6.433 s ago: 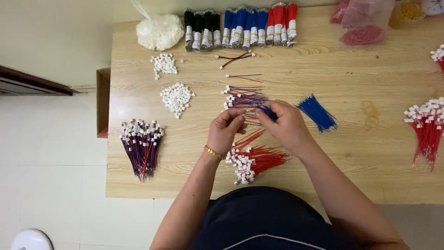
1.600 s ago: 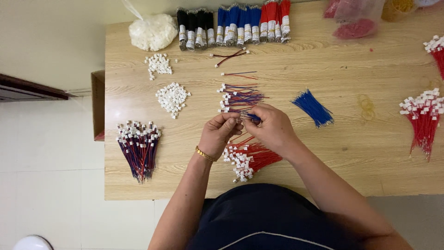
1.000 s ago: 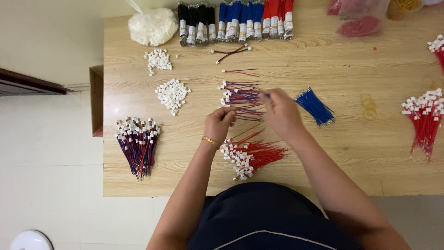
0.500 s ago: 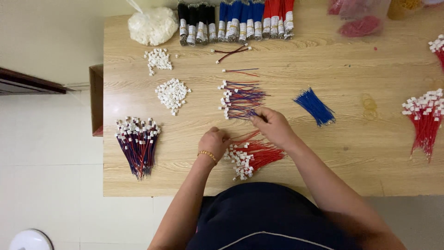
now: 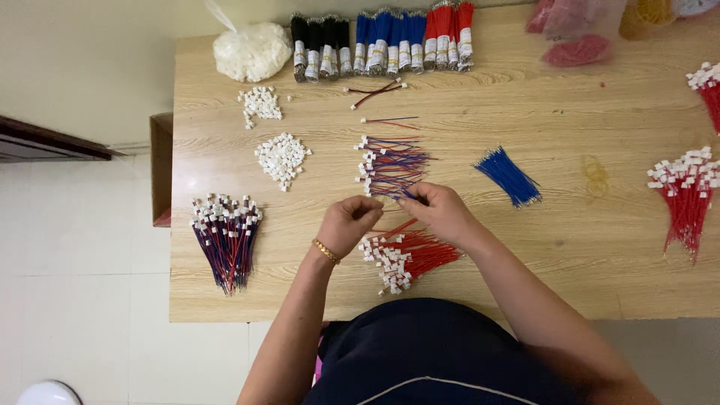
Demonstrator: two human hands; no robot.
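Head view: the left hand [image 5: 349,223] rests on the light wooden table [image 5: 585,247] with its fingers curled inward and the fingertips pressed together; whether they pinch anything cannot be told; a gold bracelet [image 5: 325,250] sits on that wrist. The right hand [image 5: 442,212] lies just beside it, fingers bunched, pinching a thin blue wire at the near edge of the fanned row of blue-and-red wires with white connectors [image 5: 390,163]; this row lies directly beyond both hands. Just below the hands lies the pile of red wires with white plastic connectors [image 5: 405,256], touching the table. To the right sits the loose bundle of plain blue wires [image 5: 508,175], apart from the hand. To the left lies the bundle of dark blue-and-red wires with white connectors [image 5: 226,238]; beyond it, two heaps of small white plastic housings [image 5: 282,155]. Along the far edge stand banded bundles of black, blue and red wire [image 5: 382,41].
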